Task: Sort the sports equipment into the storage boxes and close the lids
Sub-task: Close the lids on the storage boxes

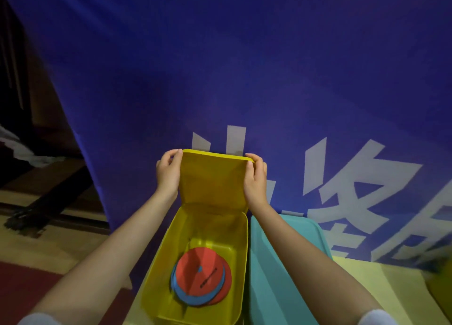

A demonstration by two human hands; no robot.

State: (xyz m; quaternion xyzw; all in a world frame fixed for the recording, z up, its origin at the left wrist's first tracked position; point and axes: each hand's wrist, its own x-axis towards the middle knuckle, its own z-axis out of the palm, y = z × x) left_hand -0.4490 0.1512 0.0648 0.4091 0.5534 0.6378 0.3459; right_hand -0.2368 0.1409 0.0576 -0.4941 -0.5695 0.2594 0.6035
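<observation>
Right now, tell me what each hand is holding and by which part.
Both hold the yellow box's raised lid: left hand grips its upper left corner, right hand its upper right corner.

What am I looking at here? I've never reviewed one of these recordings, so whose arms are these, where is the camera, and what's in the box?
There is no machine: a person wears a wide-angle camera on the head, looking forward and down, so both arms reach into view from the bottom. The left hand and right hand each grip a side of the raised yellow lid. The lid stands upright at the far edge of the open yellow box. Inside lie flat round discs, red and blue, stacked. Beside it on the right sits a teal box with its lid shut. Behind hangs a blue banner with white lettering.
</observation>
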